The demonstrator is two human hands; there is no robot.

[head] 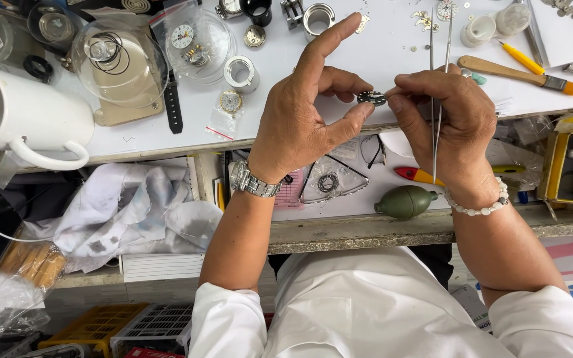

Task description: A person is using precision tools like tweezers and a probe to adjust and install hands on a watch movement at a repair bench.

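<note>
Small dark round watch part (pixel 371 98) sits pinched between both hands, held above the front edge of the white counter (pixel 379 46). Left hand (pixel 300 119): thumb and middle finger closed on the part's left side, index finger stretched straight up and away, free. Wrist bent back, palm turned to the right, metal wristwatch (pixel 252 180) on the wrist. Right hand (pixel 449 122): thumb and index fingertip closed on the part's right edge, touching it. The same hand also carries thin steel tweezers (pixel 438 86), clamped under the other fingers, tips pointing up toward the far side of the counter, tail running down over the back of the hand. Knuckles face the camera, bead bracelet (pixel 482 207) on the wrist. Both forearms come up from white sleeves. On the counter, well apart from the hands: wooden brush (pixel 518 73) at right, yellow-handled tool (pixel 522 59) beside it, white mug (pixel 24 116) at far left, clear dome cover (pixel 117 59), black watch strap (pixel 172 103). Open drawer below holds a green rubber blower (pixel 406 201).
</note>
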